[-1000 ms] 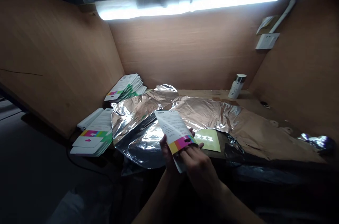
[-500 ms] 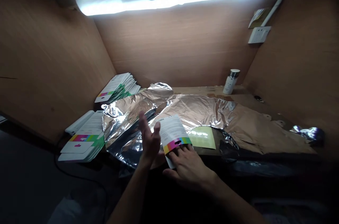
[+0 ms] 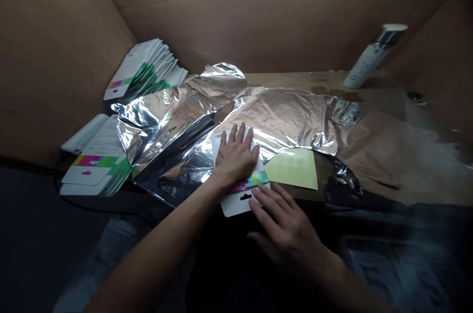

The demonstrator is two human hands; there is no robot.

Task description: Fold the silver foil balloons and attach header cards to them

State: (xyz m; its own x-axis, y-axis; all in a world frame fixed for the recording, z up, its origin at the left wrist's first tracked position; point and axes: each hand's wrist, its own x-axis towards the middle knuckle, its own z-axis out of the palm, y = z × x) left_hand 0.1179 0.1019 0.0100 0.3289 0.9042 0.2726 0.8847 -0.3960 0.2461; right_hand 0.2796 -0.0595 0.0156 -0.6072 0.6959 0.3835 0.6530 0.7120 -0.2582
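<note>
A white packaging sleeve (image 3: 234, 207) with a rainbow band and a hang hole lies at the front of the bench, on the shiny foil balloon (image 3: 281, 111). My left hand (image 3: 238, 155) rests flat on the sleeve with its fingers spread. At the sleeve's lower right, my right hand (image 3: 284, 219) is open, its fingertips at or just over the edge. Right of the sleeve lies a pale yellow sticker sheet (image 3: 293, 169), partly under the foil. Whether anything is inside the sleeve is hidden.
Two stacks of similar packages stand at the left, one at the back (image 3: 144, 69) and one nearer (image 3: 96, 165). A white flask with a silver cap (image 3: 369, 59) stands at the back right. Wooden panels (image 3: 258, 12) enclose the bench. A plastic bag (image 3: 107, 254) is below left.
My left hand has come down from the air onto the sleeve. My right hand has come out from the sleeve's open end. The view has tilted downward and closer.
</note>
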